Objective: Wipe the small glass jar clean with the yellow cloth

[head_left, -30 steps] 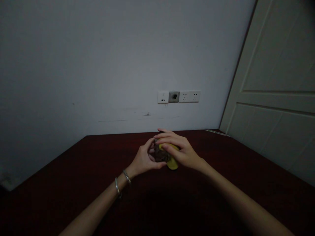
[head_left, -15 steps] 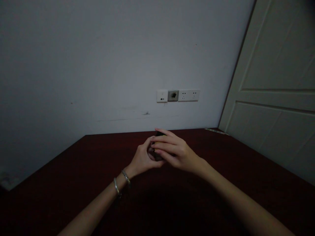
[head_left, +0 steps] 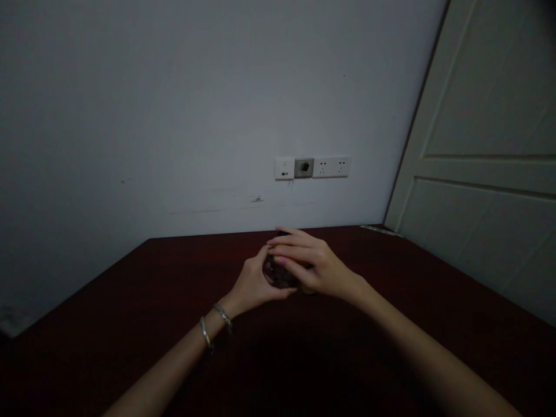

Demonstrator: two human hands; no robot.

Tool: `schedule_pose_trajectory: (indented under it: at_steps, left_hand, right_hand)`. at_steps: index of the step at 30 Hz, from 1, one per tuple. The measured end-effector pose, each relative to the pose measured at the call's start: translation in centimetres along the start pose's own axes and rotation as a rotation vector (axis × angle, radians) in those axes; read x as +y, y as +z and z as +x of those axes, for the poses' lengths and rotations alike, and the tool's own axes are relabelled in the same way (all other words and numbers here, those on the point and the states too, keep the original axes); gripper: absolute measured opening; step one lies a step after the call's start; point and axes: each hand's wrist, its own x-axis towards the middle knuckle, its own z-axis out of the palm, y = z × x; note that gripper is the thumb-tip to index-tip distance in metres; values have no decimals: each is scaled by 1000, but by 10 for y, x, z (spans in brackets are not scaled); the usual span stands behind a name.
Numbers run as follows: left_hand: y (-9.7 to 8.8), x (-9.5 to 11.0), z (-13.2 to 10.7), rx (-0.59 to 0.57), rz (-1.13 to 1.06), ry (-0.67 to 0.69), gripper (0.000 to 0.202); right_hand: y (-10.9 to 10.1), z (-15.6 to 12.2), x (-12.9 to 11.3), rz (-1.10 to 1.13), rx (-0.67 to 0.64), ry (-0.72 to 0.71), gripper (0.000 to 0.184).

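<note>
Yellow material (head_left: pixel 277 258), plain a second ago, has slid almost wholly behind the right hand (head_left: pixel 320 267). Pale wall (head_left: pixel 195 104) fills twelve o'clock above the dark-red counter (head_left: pixel 108 301). Over mid-counter, both hands curl half closed: the left hand (head_left: pixel 253 284) cups a dark object (head_left: pixel 280 278) from eight o'clock, the right holds the yellow against it from three.

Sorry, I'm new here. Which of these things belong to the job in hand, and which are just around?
In hand:
Glossy dark rounded object, between left hand and right hand; I can't tell what it is
Small yellow patch, mostly hidden by the right hand

Just around:
Narrow pale strip at the dark red tabletop's far right
White rectangular wall sockets
Pale panelled door
</note>
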Motion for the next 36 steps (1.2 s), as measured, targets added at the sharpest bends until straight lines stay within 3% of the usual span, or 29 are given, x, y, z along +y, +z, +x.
schedule_pose_trajectory:
  at_steps: [4,8,12,23,27,33,36]
  left_hand:
    - [-1,1,0,2,-66,-46,75]
    - [-3,7,-2,-30,-144,-45,86]
    - [-4,13,-2,-36,-270,-59,87]
    - [2,13,1,-2,-732,-125,66]
    - [2,20,0,-35,-779,-134,65]
    - [-2,20,0,12,-728,-43,70]
    - [-3,21,0,24,-706,-31,71]
  right_hand:
    - [2,0,-1,27,31,-20,26]
    - [2,1,7,252,197,205,20]
    - [1,1,13,413,261,358,17]
    - [8,0,0,255,369,-58,32]
    - [9,0,1,304,431,52,29]
    - [11,5,-3,405,511,282,20]
    - [12,5,-7,375,543,290,21]
